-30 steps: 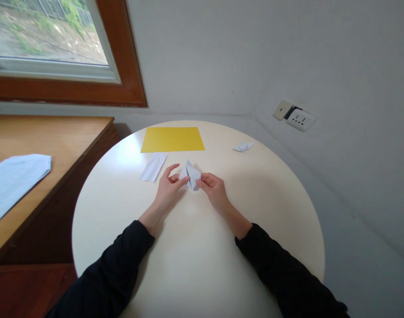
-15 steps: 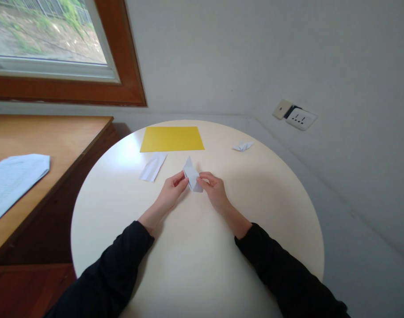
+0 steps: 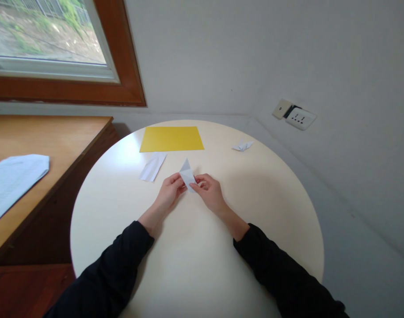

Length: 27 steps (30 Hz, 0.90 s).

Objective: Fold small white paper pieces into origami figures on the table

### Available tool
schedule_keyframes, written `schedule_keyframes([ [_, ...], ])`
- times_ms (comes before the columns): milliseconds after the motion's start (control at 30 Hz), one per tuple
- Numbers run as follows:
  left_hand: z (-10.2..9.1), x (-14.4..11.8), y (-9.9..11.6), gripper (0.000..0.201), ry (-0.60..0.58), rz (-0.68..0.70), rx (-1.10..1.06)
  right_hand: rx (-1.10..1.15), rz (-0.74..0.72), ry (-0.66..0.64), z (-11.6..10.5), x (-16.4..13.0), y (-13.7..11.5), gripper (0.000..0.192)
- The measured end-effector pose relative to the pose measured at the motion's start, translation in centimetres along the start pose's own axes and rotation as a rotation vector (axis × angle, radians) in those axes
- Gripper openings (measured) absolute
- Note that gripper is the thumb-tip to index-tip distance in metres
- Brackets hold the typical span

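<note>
A small folded piece of white paper point(image 3: 188, 173), narrow and diamond-shaped with a point at the top, is held between my two hands above the table. My left hand point(image 3: 170, 191) grips its left edge, with the fingertips partly hidden behind it. On the lower right edge, my right hand point(image 3: 211, 191) pinches the paper between thumb and fingers. A folded strip of white paper point(image 3: 153, 167) lies on the table beyond my left hand. Farther off to the right sits a small folded white paper figure point(image 3: 242, 146) with pointed, wing-like ends.
A yellow sheet point(image 3: 172, 139) lies at the far side of the round white table point(image 3: 195, 251). At the left stands a wooden desk point(image 3: 72, 132) with a folded pale cloth or paper point(image 3: 19, 181) on it. A wall socket point(image 3: 300, 118) is at the right.
The folded paper has turned in my hands and now shows a narrow diamond face. My right hand has shifted slightly left, its thumb now across the paper's lower right edge.
</note>
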<state>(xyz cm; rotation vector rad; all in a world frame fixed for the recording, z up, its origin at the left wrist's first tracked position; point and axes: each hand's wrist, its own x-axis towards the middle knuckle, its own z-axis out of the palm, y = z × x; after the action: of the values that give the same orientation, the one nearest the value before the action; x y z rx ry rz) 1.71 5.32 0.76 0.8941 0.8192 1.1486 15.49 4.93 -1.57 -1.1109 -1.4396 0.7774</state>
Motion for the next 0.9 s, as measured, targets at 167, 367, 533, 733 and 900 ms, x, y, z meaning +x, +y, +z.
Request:
schedule_keyframes([
  [167,0.7,-0.5,0.1,0.019,-0.104,-0.051,-0.128,-0.254,-0.265,0.018,-0.4,-0.2,-0.8,0.002],
  [367,0.9,-0.7,-0.2,0.040,-0.046,-0.055,-0.140,-0.299,-0.503,-0.034,0.0,-0.7,-1.5,0.010],
  [533,0.7,-0.6,0.1,0.044,-0.011,-0.067,-0.248,-0.263,-0.579,-0.058,0.0,-1.1,-2.2,0.013],
  [733,0.7,-0.5,0.1,0.049,0.003,-0.100,-0.252,-0.283,-0.571,0.038,0.0,-0.8,-2.1,0.013],
  [900,0.9,-0.4,0.2,0.042,0.044,-0.041,-0.150,-0.331,-0.592,0.079,0.0,-0.7,-1.8,0.017],
])
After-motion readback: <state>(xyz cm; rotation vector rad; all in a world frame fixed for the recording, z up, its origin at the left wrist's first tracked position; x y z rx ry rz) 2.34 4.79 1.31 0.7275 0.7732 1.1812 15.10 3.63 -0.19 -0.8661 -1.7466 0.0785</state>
